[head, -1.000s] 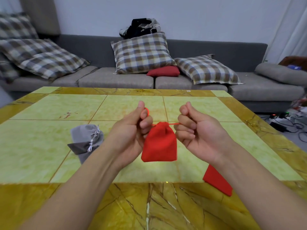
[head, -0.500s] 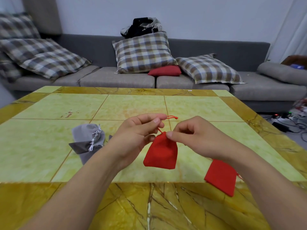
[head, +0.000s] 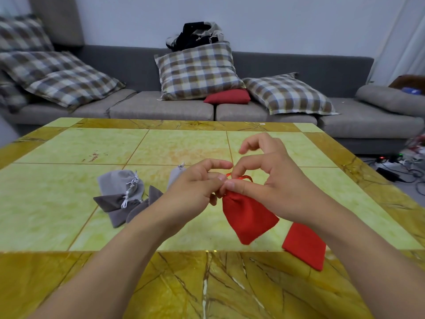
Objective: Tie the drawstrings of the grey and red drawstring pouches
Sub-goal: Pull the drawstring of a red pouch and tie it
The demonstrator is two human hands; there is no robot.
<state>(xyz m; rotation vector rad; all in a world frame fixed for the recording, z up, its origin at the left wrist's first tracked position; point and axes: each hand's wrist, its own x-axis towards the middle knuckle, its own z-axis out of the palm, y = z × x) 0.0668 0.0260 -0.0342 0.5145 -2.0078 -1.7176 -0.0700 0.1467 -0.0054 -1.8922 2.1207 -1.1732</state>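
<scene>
Grip, left hand (head: 195,189): pinching thin red drawstring (head: 239,177) at neck of small red fabric pouch (head: 247,217). Grip, right hand (head: 273,185): same cord, fingertips touching the left's. Pouch hanging directly below, long axis tilted down-right, above yellow tiled worktop (head: 69,180).

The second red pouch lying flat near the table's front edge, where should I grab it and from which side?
Take the second red pouch by its near end, coming from the front of the table. It lies flat and its far end is hidden under the right hand, so pinching the exposed end between thumb and fingers looks easiest. Where its drawstring lies cannot be seen.
</scene>
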